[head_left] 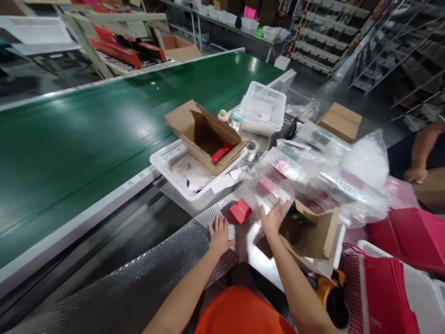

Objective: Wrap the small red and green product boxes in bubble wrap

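Two hands work apart on a sheet of bubble wrap (pixel 167 264) spread over a metal surface (pixel 189 202). The left hand (pixel 219 233) lies flat on the wrap, fingers spread. The right hand (pixel 274 217), fingers extended, pushes against a raised fold of it. Between them a small red box (pixel 240 211) sits on the wrap. Beyond the hands, an open cardboard box (pixel 205 134) stands in a white tray (pixel 167 160). Left of them runs a wide green conveyor (pixel 86 130). Far right, another person's hand (pixel 415 175) rests on a carton (pixel 431 188). Warehouse shelves (pixel 382 41) fill the room behind.
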The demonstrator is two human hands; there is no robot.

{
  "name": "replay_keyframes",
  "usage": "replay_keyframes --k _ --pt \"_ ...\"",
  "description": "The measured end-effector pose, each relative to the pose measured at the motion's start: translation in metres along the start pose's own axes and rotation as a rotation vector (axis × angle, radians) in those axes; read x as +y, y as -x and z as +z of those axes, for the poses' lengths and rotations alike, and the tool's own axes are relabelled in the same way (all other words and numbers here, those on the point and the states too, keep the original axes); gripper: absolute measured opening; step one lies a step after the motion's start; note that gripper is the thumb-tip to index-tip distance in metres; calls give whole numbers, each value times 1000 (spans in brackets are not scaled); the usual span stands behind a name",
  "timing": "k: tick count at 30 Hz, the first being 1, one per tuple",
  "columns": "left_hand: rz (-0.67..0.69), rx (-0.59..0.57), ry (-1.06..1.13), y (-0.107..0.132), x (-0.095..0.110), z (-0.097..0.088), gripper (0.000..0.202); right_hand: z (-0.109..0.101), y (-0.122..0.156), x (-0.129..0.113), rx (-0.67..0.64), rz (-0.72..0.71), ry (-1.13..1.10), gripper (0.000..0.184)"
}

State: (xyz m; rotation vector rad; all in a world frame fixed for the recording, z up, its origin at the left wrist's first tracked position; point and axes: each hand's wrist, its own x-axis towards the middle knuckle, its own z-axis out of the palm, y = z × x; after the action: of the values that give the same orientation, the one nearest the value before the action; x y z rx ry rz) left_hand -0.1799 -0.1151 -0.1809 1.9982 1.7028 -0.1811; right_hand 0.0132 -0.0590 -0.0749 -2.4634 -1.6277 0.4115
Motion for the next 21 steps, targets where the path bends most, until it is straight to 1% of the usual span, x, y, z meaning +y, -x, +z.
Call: replay_keyframes --k 1,2,3,4,5,6,7,8,9,10,11,12,13,14,15,16,17,18,19,20,21 --pt "3 -4 -11 1 1 -2 97 -10 -2 8 86 82 -88 70" --pt "4 -13 -23 1 3 -4 97 -19 -3 16 132 135 -203 64" --pt "2 -27 -37 2 5 -7 96 -30 -2 22 142 146 -334 56" --pt "3 -33 -45 3 7 -11 94 -41 3 28 119 105 -459 48" --pt "0 -31 -51 4 9 -15 89 -53 10 34 86 20 -554 40" --pt "-4 -24 -54 5 10 -19 83 -65 20 41 80 -84 -618 34" --pt "-11 -15 -58 5 10 -23 77 -78 33 48 116 -191 -654 30" --pt "-20 2 -61 6 10 -26 70 -91 47 57 193 -287 -667 27" --pt "-16 27 -59 5 9 -29 64 -103 62 68 299 -355 -665 25" --pt "-9 60 -48 5 7 -32 59 -114 77 81 424 -387 -657 23" --pt "2 108 -22 5 6 -34 54 -123 92 97 557 -371 -648 23" --pt "14 172 19 5 5 -38 49 -130 104 115 681 -309 -639 22" --pt "11 252 65 6 6 -42 44 -133 114 135 777 -210 -629 22" --pt "16 342 115 9 9 -46 39 -133 122 156 820 -86 -616 23" --pt "38 434 166 12 16 -52 35 -130 125 176 790 45 -590 24" --pt "93 517 211 17 26 -57 31 -125 126 196 672 167 -531 26" --pt "197 580 244 21 41 -63 28 -119 123 213 490 263 -448 28" --pt "341 607 264 25 59 -69 28 -111 118 227 286 326 -355 29" --pt "507 588 261 28 82 -74 27 -104 112 239 99 356 -272 28" --pt "662 529 234 28 107 -77 27 -98 104 248 -44 363 -211 27" --pt "781 422 192 25 133 -79 29 -92 97 255 -132 357 -178 25"
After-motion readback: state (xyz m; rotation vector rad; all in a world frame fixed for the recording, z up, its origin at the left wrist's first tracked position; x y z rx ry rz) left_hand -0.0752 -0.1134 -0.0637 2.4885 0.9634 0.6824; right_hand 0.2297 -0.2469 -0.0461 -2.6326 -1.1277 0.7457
